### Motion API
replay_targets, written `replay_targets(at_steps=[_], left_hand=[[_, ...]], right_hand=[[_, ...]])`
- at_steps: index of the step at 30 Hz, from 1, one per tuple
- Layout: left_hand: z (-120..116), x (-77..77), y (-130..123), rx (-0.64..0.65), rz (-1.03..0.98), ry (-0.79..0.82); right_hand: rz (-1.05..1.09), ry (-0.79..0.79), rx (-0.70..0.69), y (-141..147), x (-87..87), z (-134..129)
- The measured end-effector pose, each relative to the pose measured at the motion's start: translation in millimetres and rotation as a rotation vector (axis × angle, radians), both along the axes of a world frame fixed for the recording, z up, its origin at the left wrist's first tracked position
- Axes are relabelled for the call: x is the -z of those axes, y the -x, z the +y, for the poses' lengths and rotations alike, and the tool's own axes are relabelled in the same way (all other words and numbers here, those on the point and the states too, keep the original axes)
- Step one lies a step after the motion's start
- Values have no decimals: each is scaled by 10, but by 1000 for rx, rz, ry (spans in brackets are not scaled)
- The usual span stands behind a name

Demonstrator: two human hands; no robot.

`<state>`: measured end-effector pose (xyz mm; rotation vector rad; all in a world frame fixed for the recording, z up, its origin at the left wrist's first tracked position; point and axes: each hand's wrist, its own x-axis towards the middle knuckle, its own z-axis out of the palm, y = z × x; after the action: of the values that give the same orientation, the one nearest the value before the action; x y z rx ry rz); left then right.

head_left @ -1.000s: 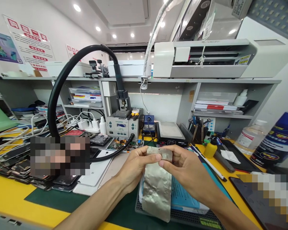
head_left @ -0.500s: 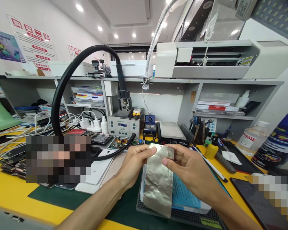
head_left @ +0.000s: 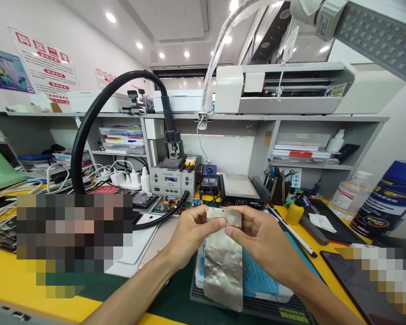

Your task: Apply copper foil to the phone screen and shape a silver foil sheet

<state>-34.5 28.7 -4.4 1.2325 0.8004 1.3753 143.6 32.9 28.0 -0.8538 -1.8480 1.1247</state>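
A wrinkled, silvery foil sheet [head_left: 223,266] with rounded corners hangs upright between my hands. Its upper end is pinched by my left hand [head_left: 191,232], the thumb lying across its face and the fingers behind. My right hand [head_left: 264,239] grips the upper right edge, thumb in front, its other fingers partly hidden by the sheet. Both thumb tips nearly meet near the top. Behind and below the foil lies a blue and white package [head_left: 260,275] on a black mesh-patterned base [head_left: 253,304].
A hot-air station [head_left: 171,180] with a thick black hose [head_left: 77,135] stands at the back. A heating plate [head_left: 240,187], yellow bottle [head_left: 295,213], white pen [head_left: 296,232] and blue spray can [head_left: 385,198] are to the right. A dark tablet [head_left: 358,284] lies at the right edge.
My left thumb has slid right across the foil's upper part, closer to my right thumb. The sheet's top now bends slightly. The whole view has shifted a little.
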Motion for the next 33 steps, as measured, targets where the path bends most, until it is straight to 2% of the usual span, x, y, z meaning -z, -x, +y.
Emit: replay_targets(at_steps=[7,17,23,27,29,33], left_hand=[[2,-45,51,-29,40,-2],[-42,-42,88,-97,218,-200],[-129,-99,47,-130,311,-333],[-185,-176,20,-161,366,-434],[-202,-212,6,-133,329,-399],[-244,-278,-41,-28,154,-215]], right_hand=[[-59,-22,12,-7,-6,0],[-24,-25,25,-13,-24,-4],[11,-32,166,3,37,-7],[79,-52,201,-1,-44,-93],[51,-79,210,1,-120,-147],[43,-71,195,23,-248,-221]])
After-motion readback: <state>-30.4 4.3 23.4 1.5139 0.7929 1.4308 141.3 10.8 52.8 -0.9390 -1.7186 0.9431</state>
